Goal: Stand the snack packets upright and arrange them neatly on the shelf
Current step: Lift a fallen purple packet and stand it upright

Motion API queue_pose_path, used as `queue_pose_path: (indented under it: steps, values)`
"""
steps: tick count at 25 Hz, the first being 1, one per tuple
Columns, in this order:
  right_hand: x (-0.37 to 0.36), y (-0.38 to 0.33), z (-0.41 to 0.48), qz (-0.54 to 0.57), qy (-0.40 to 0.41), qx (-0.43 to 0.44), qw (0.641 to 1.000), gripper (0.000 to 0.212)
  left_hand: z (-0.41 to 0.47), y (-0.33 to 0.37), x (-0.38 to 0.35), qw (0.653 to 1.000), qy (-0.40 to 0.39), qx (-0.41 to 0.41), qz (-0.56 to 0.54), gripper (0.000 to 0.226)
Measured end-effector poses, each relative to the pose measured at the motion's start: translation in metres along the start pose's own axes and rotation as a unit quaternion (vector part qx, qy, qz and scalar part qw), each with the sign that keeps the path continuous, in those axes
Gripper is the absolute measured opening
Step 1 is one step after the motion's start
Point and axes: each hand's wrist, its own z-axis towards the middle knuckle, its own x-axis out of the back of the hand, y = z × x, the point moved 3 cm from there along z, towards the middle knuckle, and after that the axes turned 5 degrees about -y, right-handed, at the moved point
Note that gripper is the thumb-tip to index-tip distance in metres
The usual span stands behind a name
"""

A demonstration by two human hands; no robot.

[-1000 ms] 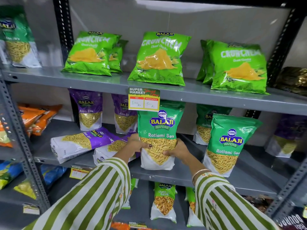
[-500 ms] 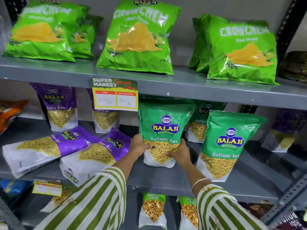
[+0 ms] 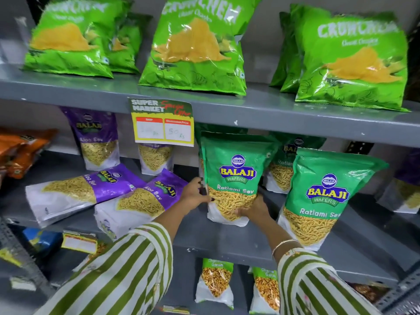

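Note:
A green Ratlami Sev packet (image 3: 234, 173) stands upright on the middle grey shelf (image 3: 227, 239). My left hand (image 3: 195, 192) grips its lower left edge and my right hand (image 3: 254, 210) holds its lower right corner. A second green Ratlami Sev packet (image 3: 322, 196) stands upright just to the right, with another green packet (image 3: 284, 164) behind. Two purple Aloo Sev packets lie flat on the shelf to the left, one (image 3: 84, 189) further left and one (image 3: 141, 201) beside my left wrist. Two more purple packets (image 3: 97, 142) stand at the back.
Green Crunchem bags (image 3: 195, 48) stand on the upper shelf (image 3: 272, 110), whose front edge carries a price tag (image 3: 162, 122). Orange packets (image 3: 20, 148) lie at far left. Chana Garam packets (image 3: 216, 280) stand on the lower shelf. A purple packet (image 3: 406, 185) sits at far right.
The view has moved closer and lower. Both hands have slid down and pushed the green packet a little further back on the shelf, still holding its lower edges.

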Motion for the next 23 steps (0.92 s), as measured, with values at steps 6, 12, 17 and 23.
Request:
queue_pose_path:
  steps: [6, 12, 17, 23]
  values:
    - [-0.019, -0.041, -0.047, -0.175, -0.241, -0.189, 0.936, 0.075, -0.049, -0.029, 0.107, 0.975, 0.118, 0.062, 0.179, 0.049]
    - [-0.123, -0.08, -0.05, -0.005, -0.269, -0.164, 0.949, 0.081, -0.062, -0.081, 0.194, 0.949, 0.125, 0.174, 0.231, 0.051]
    - [-0.218, -0.102, -0.062, 0.247, -0.264, -0.202, 0.91, 0.053, -0.034, -0.117, 0.215, 0.972, -0.045, 0.221, 0.072, 0.066]
    - [-0.225, -0.1, -0.075, 0.294, -0.203, -0.181, 0.917, 0.025, -0.025, -0.144, 0.211, 0.933, -0.183, 0.298, -0.087, 0.025]
